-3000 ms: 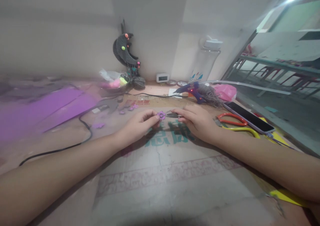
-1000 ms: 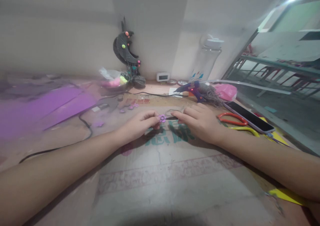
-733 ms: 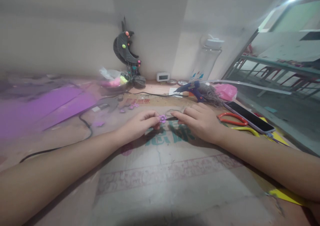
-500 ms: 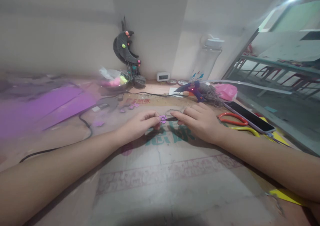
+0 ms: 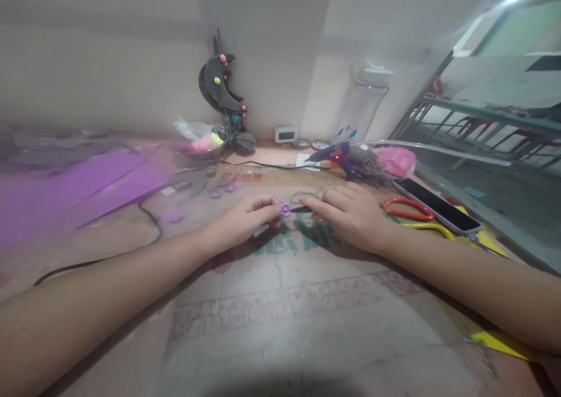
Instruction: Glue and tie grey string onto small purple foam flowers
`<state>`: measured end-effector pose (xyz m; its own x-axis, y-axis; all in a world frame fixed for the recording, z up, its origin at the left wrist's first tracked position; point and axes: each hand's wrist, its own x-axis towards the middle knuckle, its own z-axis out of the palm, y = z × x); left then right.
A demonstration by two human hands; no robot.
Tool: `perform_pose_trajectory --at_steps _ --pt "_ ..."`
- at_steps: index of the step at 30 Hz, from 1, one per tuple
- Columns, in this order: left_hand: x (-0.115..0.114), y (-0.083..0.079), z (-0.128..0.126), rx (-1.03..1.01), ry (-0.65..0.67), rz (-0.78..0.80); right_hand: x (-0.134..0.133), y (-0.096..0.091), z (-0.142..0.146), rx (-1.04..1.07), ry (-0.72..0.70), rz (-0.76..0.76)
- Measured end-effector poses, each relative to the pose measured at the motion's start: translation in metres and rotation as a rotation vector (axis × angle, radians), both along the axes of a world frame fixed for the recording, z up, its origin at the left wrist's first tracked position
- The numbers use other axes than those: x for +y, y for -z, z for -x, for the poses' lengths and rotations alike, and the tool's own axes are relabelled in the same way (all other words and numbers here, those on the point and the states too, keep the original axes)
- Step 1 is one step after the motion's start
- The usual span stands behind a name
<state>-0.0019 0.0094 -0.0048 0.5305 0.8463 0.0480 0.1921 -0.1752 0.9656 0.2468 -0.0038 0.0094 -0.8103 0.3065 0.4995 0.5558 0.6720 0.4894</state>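
Over the printed cardboard (image 5: 263,341), the right hand (image 5: 346,213) and the left hand (image 5: 252,214) were close together. The right held a dark slim tool (image 5: 301,209); the left pinched a purple flower (image 5: 286,210) by its edge, near the tool's tip. The flower seemed light and soft, maybe easily torn, so the rim suited holding. The tool's grip was hidden; whether its tip touched the flower, I could not tell.

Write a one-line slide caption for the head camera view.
Left hand pinching a small purple flower, right hand holding a dark pointed tool at its edge.
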Motion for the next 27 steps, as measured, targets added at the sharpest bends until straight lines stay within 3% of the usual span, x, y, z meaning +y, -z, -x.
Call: perform_pose_trajectory --at_steps 11,27 --pt "-0.0012 -0.0023 -0.0003 -0.023 -0.014 0.013 0.0050 0.0042 0.0000 0.094 -0.006 0.038" --pt "-0.0010 -0.0008 0.0003 0.013 0.004 -0.011 0.0031 0.0033 0.0000 0.074 -0.003 0.064"
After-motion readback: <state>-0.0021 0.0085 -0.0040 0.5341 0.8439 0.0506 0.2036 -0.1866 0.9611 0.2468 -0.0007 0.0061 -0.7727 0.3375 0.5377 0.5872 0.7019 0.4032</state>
